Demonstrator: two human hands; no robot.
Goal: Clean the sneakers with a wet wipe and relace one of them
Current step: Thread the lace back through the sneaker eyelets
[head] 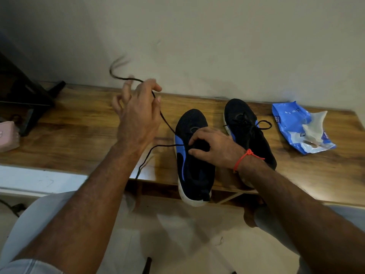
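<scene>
a: wooden bench point(79, 123) against a plain wall, viewed from above.

b: work item is the near sneaker point(192, 155), heel hanging over the bench edge, right under the right hand point(215, 149). that hand has curled fingers gripping the tongue area to pin it.

a: lace?

b: black lace point(166, 120) runs from the eyelets up to the left hand point(138, 111), pinched thumb to forefinger, other fingers spread. free end is whipping above the hand, blurred. other tail hangs off the bench below the left wrist.

a: advice for the step?

b: looks like pulling lace through. keep the shoe pinned, pull in line with the eyelet, even out both tails.

a: rest?

b: second sneaker point(248, 131), laced, just beyond the right hand. wipe pack point(290, 123) further right, open.
</scene>
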